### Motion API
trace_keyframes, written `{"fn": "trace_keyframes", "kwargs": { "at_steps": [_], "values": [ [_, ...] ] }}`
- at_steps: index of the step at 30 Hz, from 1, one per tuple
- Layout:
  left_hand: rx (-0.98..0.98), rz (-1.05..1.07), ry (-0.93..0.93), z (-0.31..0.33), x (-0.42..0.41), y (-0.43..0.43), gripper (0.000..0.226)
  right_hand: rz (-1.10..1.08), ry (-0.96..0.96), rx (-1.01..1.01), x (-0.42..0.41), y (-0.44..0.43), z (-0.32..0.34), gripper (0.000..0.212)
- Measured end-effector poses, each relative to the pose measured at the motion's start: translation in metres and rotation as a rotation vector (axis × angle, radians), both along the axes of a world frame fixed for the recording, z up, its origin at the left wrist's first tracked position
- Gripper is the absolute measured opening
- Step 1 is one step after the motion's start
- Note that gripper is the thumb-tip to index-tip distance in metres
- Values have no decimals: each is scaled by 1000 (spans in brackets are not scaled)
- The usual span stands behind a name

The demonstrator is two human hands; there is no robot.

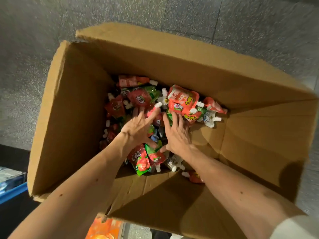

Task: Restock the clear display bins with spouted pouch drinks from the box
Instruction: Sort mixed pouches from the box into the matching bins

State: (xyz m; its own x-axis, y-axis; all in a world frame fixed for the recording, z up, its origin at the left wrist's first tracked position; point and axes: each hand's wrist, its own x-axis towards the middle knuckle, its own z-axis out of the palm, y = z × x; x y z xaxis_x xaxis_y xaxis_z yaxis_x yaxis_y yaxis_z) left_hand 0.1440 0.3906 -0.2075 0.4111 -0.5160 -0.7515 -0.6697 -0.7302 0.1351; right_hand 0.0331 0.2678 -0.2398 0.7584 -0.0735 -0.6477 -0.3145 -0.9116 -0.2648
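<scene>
A large open cardboard box (241, 80) stands on the floor below me. At its bottom lies a heap of spouted pouch drinks (138, 99), mostly red and green with white caps. A big red pouch (183, 102) lies on top at the far side. Both my arms reach down into the box. My left hand (138, 128) lies spread on the heap, fingers straight and touching the pouches. My right hand (176, 133) rests beside it with fingers extended onto the pouches under the big red one. Neither hand grips a pouch. No display bins are in view.
The box sits on grey speckled floor (224, 18), its flaps standing up all around. A blue edge (13, 192) with packaged goods shows at the lower left. An orange package (105, 228) lies just below the box's near flap.
</scene>
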Motion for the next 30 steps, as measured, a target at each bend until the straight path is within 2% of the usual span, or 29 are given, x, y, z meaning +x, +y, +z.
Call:
{"fn": "trace_keyframes", "kwargs": {
  "at_steps": [3,5,9,12,17,19,21,23,27,30],
  "values": [
    [-285,299,130,-4,-6,17,115,-112,16,66,-2,-2,-1,139],
    [-380,388,154,-7,-13,27,110,-278,89,198,-7,-1,-3,134],
    [-363,429,80,-25,-27,35,129,-510,283,412,-23,15,5,144],
    [-330,450,27,-25,-34,32,121,-662,291,431,-29,40,13,150],
    [-372,530,3,-19,-40,36,101,-713,199,255,-24,66,11,126],
    [-404,639,25,-12,-38,34,87,-742,197,249,-24,66,9,119],
    [-399,742,52,-4,-38,33,78,-776,211,270,-24,63,13,99],
    [-363,833,92,2,-44,36,80,-770,249,304,-29,57,14,90],
    [-338,1042,170,23,-59,40,81,-798,334,459,-36,43,31,86],
    [-463,1165,226,46,-64,44,81,-895,330,601,-36,31,55,92]
  ]
}}
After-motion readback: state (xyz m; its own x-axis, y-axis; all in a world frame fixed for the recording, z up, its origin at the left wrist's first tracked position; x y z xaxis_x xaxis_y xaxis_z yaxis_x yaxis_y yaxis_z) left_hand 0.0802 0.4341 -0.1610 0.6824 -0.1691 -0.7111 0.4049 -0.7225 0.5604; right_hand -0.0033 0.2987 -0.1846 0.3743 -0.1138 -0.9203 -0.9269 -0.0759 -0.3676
